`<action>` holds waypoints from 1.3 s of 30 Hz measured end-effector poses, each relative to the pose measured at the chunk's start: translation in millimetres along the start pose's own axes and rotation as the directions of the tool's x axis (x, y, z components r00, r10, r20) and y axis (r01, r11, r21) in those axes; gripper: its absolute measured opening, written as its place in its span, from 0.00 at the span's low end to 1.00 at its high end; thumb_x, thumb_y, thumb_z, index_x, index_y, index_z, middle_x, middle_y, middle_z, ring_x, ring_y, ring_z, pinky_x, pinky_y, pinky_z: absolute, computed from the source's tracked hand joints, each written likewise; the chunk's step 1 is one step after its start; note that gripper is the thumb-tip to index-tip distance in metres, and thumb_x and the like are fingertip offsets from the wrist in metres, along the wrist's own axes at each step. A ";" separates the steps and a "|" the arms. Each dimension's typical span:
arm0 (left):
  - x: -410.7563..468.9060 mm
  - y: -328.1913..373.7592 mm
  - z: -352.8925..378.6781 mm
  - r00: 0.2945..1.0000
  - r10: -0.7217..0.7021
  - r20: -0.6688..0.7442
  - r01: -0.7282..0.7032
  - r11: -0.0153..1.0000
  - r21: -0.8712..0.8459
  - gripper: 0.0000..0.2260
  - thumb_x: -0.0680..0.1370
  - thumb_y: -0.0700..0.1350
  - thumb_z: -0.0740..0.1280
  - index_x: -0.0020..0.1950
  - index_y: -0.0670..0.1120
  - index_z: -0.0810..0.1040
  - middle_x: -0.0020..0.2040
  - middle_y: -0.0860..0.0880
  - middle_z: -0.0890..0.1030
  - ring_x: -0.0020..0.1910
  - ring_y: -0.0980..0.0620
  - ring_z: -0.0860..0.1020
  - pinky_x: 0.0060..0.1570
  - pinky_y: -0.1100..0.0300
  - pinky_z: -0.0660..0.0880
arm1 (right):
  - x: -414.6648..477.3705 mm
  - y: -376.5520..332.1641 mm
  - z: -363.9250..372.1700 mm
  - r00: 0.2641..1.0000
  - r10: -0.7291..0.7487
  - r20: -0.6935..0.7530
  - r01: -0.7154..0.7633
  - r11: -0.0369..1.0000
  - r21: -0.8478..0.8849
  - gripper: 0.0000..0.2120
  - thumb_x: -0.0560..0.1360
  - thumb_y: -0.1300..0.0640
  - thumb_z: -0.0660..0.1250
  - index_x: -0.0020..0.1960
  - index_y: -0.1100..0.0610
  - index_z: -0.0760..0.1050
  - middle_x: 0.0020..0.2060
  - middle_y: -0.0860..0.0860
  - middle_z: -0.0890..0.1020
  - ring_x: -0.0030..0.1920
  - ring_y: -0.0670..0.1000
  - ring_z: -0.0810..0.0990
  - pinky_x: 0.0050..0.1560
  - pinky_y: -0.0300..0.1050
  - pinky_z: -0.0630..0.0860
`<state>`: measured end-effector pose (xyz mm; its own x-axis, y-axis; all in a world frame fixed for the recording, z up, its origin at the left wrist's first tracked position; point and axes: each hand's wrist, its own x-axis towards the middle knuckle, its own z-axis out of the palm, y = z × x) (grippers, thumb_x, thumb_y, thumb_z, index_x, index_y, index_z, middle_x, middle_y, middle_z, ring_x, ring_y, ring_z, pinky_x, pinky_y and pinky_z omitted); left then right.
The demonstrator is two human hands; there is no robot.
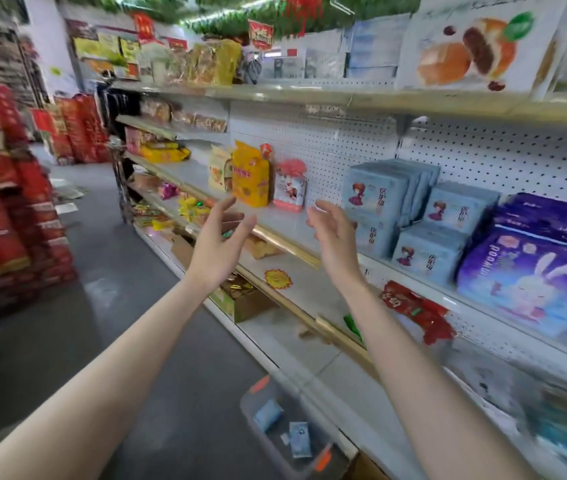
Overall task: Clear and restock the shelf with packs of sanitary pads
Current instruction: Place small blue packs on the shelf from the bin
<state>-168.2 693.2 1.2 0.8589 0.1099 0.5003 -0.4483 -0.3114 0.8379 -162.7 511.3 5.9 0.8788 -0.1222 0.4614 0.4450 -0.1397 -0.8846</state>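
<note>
Plainly, both are released: the left grip [218, 244] and right grip [335, 237] hover with fingers loosely spread, holding nothing, in front of the shelf [285, 225]. Light-blue pad packs [379, 195] stand stacked on that shelf just right of the right grip, purple packs [524, 278] beyond them.

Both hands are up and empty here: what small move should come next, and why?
Probably reach the right hand forward to the pink pack. Both it and the left hand are open and hold nothing, and that pack stands alone beside snack bags, apart from the blue packs.
</note>
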 end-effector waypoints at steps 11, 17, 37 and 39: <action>84.6 -135.4 -6.7 0.984 -0.120 0.134 0.125 0.992 -0.028 0.24 0.79 0.54 0.65 0.72 0.48 0.66 0.54 0.53 0.78 0.52 0.53 0.77 0.57 0.48 0.77 | 65.4 110.1 80.0 0.988 0.136 -0.067 -0.142 0.986 -0.092 0.19 0.80 0.46 0.63 0.67 0.54 0.71 0.60 0.52 0.79 0.60 0.50 0.78 0.59 0.42 0.73; 146.1 -219.2 48.2 0.952 -0.165 0.259 0.174 0.985 -0.012 0.17 0.80 0.49 0.64 0.69 0.50 0.67 0.50 0.59 0.76 0.48 0.65 0.75 0.44 0.73 0.71 | 116.2 205.0 78.0 0.957 0.226 -0.184 -0.242 0.968 -0.070 0.20 0.80 0.48 0.64 0.67 0.57 0.72 0.60 0.53 0.80 0.61 0.52 0.78 0.62 0.42 0.74; 175.8 -527.4 228.2 0.508 -0.546 0.666 0.458 0.826 0.328 0.18 0.79 0.49 0.67 0.67 0.45 0.71 0.48 0.53 0.78 0.50 0.51 0.77 0.40 0.64 0.70 | 90.4 514.5 72.6 0.421 0.715 -0.559 -0.793 0.589 0.156 0.16 0.79 0.50 0.65 0.64 0.55 0.72 0.50 0.47 0.80 0.55 0.49 0.79 0.48 0.36 0.72; 154.9 -569.8 240.6 0.431 -0.588 0.684 0.457 0.796 0.396 0.18 0.79 0.49 0.67 0.66 0.46 0.71 0.48 0.53 0.78 0.50 0.50 0.78 0.39 0.63 0.70 | 67.9 551.7 76.9 0.338 0.748 -0.571 -0.825 0.528 0.202 0.16 0.80 0.50 0.65 0.65 0.55 0.72 0.50 0.46 0.78 0.54 0.47 0.79 0.41 0.27 0.71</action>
<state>279.9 660.5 -451.3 0.8034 -0.4156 -0.4265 0.1338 -0.5719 0.8094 155.7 501.5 -456.1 0.5313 -0.7073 -0.4663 -0.4556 0.2255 -0.8612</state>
